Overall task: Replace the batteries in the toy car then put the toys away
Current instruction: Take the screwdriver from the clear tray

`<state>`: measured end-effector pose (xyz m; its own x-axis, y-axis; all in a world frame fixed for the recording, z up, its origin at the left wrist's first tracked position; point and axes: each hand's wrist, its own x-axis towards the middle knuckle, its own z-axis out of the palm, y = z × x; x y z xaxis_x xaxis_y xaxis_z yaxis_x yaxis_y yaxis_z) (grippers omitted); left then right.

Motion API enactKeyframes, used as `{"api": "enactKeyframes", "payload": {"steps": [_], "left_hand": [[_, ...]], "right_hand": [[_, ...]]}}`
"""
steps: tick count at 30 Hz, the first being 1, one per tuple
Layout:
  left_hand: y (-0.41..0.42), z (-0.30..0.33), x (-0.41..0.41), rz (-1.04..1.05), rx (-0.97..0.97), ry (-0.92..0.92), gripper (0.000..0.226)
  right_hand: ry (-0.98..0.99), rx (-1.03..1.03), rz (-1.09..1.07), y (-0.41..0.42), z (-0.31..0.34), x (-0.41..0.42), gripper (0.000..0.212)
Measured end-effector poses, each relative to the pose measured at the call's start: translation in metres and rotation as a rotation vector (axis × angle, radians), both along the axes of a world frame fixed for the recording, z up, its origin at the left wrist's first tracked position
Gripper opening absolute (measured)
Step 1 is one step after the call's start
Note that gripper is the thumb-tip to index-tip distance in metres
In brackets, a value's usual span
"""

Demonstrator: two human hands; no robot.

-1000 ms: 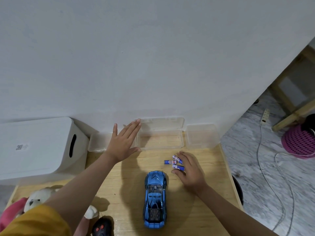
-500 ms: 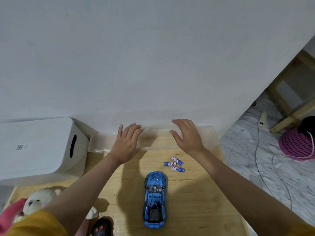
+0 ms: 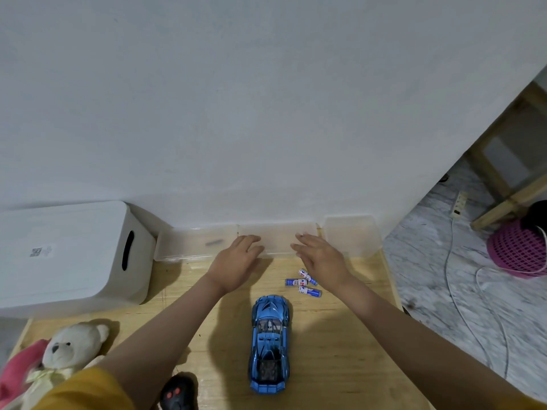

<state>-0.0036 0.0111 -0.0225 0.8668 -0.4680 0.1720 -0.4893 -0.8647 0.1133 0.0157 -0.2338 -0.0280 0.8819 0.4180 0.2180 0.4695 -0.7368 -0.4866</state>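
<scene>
A blue toy car [image 3: 269,343] lies on the wooden table [image 3: 334,350], nose toward the wall. Three blue-and-white batteries [image 3: 305,282] lie just beyond its front right. My left hand [image 3: 236,260] and my right hand [image 3: 321,255] reach forward side by side to the middle clear plastic box [image 3: 276,232] at the wall. Both hands have their fingers extended on its near edge and hold nothing. A black remote with red buttons [image 3: 177,393] sits at the near edge. A white teddy bear [image 3: 69,349] lies at the near left.
Two more clear plastic boxes, the left one [image 3: 189,241] and the right one [image 3: 352,236], flank the middle box. A large white lidded bin [image 3: 65,253] stands at the left. Off the table's right edge, on the marble floor, lie white cables and a pink basket [image 3: 518,248].
My right hand left the batteries and moved up to the middle clear box beside my left hand. The middle box's raised lid has come down flat.
</scene>
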Motion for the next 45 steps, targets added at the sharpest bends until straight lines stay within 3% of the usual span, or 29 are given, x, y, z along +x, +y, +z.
{"api": "enactKeyframes", "payload": {"steps": [6,9,12,14,20,27,30,34,39,45], "left_hand": [[-0.007,-0.001,0.003,0.049,-0.068,0.019,0.013],[-0.008,-0.004,0.003,0.062,-0.067,-0.017,0.012],[-0.01,-0.006,-0.001,0.085,-0.069,-0.02,0.026],[-0.014,-0.004,-0.004,0.115,-0.079,-0.001,0.014],[-0.007,0.01,-0.014,0.142,-0.029,0.085,0.045],[0.066,0.013,-0.032,0.373,-0.152,0.122,0.063],[0.103,0.012,-0.033,0.429,-0.183,0.146,0.068],[0.125,0.004,-0.025,0.435,-0.262,0.194,0.067],[0.128,-0.011,-0.023,0.485,-0.419,0.216,0.059],[0.126,-0.017,-0.018,0.507,-0.462,0.154,0.056]], "right_hand": [[0.056,-0.007,-0.017,0.004,-0.002,-0.001,0.032],[0.08,-0.011,-0.02,0.005,-0.004,-0.002,0.036],[0.074,-0.026,-0.021,0.004,-0.007,-0.002,0.038],[0.072,-0.038,-0.011,0.003,-0.006,-0.002,0.039],[0.152,-0.219,-0.023,0.021,0.014,-0.002,0.037],[0.04,-0.02,0.123,0.086,0.028,-0.021,0.036],[0.077,-0.019,0.182,0.127,0.03,-0.025,0.04],[0.129,-0.134,0.242,0.164,0.026,-0.02,0.048],[0.114,-0.428,0.212,0.184,0.023,-0.011,0.055],[0.065,-0.487,0.163,0.192,0.021,-0.011,0.057]]}}
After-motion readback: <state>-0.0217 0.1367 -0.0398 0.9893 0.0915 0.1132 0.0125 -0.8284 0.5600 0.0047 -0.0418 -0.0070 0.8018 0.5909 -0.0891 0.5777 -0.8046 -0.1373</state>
